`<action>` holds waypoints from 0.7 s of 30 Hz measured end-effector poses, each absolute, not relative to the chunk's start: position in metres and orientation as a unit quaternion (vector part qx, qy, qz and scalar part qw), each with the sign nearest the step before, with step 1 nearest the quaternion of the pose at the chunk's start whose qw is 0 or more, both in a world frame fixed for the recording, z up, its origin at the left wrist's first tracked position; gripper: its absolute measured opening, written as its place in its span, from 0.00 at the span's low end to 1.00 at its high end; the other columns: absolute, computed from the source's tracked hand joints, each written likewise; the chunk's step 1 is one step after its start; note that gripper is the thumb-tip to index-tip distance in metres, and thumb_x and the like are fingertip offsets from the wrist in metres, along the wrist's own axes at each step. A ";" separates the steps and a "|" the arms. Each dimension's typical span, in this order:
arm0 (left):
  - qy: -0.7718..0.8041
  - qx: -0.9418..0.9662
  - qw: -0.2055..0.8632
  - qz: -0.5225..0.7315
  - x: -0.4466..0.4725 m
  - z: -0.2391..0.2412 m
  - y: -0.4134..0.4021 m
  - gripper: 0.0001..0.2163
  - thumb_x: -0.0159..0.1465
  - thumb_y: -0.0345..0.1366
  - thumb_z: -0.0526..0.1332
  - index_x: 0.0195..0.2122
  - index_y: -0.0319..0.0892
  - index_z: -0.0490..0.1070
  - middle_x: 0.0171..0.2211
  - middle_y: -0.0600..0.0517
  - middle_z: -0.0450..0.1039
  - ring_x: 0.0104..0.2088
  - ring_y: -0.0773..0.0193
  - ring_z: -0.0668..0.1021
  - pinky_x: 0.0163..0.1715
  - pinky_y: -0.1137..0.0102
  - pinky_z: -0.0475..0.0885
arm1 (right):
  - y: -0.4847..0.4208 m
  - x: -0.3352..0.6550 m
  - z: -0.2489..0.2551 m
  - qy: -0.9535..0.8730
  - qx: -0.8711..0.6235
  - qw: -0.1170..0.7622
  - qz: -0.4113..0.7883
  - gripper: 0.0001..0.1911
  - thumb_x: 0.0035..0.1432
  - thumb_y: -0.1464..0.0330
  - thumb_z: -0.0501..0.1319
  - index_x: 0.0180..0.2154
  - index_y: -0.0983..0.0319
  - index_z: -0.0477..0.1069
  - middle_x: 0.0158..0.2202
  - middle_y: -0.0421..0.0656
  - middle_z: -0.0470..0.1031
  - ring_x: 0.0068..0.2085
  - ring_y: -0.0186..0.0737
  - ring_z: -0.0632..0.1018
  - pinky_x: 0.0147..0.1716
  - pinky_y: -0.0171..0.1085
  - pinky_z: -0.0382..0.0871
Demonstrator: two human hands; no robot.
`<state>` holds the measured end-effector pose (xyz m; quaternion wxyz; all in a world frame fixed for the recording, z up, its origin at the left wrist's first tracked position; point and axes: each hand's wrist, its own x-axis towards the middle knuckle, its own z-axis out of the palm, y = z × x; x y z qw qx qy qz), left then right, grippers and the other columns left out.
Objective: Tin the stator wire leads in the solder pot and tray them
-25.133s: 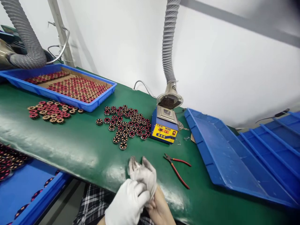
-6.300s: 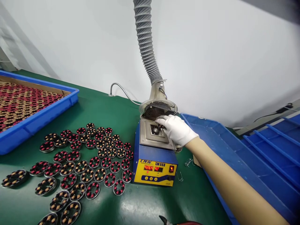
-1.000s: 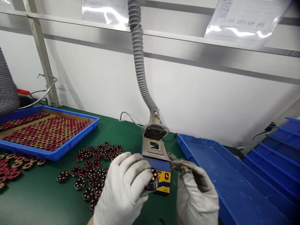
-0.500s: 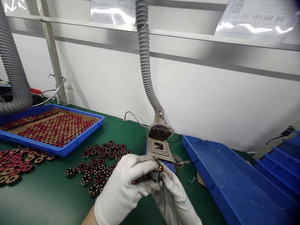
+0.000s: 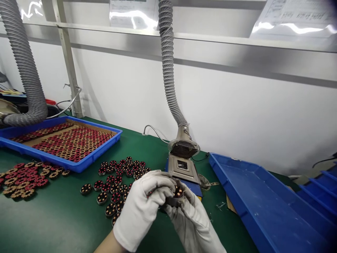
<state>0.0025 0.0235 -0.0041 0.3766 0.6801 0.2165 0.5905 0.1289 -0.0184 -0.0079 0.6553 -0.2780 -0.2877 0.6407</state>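
Note:
Both my hands wear white gloves with greyed fingertips and meet low in the middle of the view. Between them is a round, dark-rimmed part (image 5: 179,192) with copper-coloured segments on its face. My left hand (image 5: 147,203) has its fingers curled over the near left side of this part and covers some of it. My right hand (image 5: 193,214) grips the part from the right, thumb and fingers closed on its rim. A bit of red shows by the left fingers; whether it is a second held part I cannot tell. Many similar round parts (image 5: 114,188) lie left of my hands.
Behind my hands stands a metal heating plate (image 5: 184,168) under a hood with a grey duct (image 5: 168,70). A blue tray (image 5: 105,147) of red and tan rings stands left, loose rings (image 5: 23,179) before it. Another blue tray (image 5: 237,196) lies right, beside stacked blue trays (image 5: 319,196).
My left fingers have bent in more and drawn back a little from the part, so more of its coppery face shows. The whole view has shifted slightly as the head turned left.

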 end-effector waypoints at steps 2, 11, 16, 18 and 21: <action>0.237 0.610 0.426 0.625 0.000 -0.001 0.022 0.08 0.58 0.28 0.54 0.31 0.42 0.73 0.32 0.51 0.75 0.35 0.64 0.77 0.34 0.76 0.73 | -0.019 0.128 -0.007 -0.292 -0.275 0.647 0.649 0.18 0.42 0.67 0.70 0.39 0.58 0.74 0.39 0.46 0.77 0.39 0.45 0.77 0.41 0.43 0.71; 0.199 0.668 0.435 0.571 0.001 0.005 0.021 0.08 0.52 0.25 0.58 0.28 0.42 0.75 0.35 0.49 0.75 0.37 0.60 0.76 0.38 0.71 0.74 | -0.019 0.123 -0.005 -0.305 -0.251 0.651 0.648 0.15 0.45 0.67 0.68 0.38 0.58 0.74 0.37 0.43 0.77 0.37 0.42 0.77 0.40 0.42 0.71; 0.244 0.629 0.354 0.648 -0.008 0.008 0.019 0.10 0.54 0.24 0.56 0.29 0.44 0.74 0.33 0.53 0.75 0.36 0.64 0.76 0.38 0.74 0.73 | -0.018 0.131 -0.012 -0.285 -0.212 0.615 0.704 0.15 0.47 0.63 0.67 0.39 0.57 0.74 0.37 0.44 0.78 0.36 0.41 0.78 0.41 0.44 0.71; 0.268 0.666 0.336 0.610 -0.010 0.011 0.017 0.13 0.52 0.23 0.58 0.35 0.45 0.73 0.40 0.53 0.73 0.41 0.64 0.75 0.43 0.73 0.71 | -0.016 0.135 -0.016 -0.280 -0.208 0.612 0.710 0.14 0.48 0.61 0.65 0.39 0.57 0.74 0.38 0.44 0.78 0.37 0.42 0.78 0.42 0.45 0.70; 0.252 0.756 0.291 0.529 -0.007 0.011 0.017 0.22 0.48 0.22 0.64 0.44 0.46 0.70 0.48 0.51 0.69 0.47 0.60 0.71 0.50 0.67 0.67 | -0.013 0.137 -0.021 -0.287 -0.229 0.626 0.688 0.11 0.48 0.60 0.65 0.36 0.56 0.75 0.39 0.42 0.78 0.39 0.41 0.77 0.40 0.41 0.71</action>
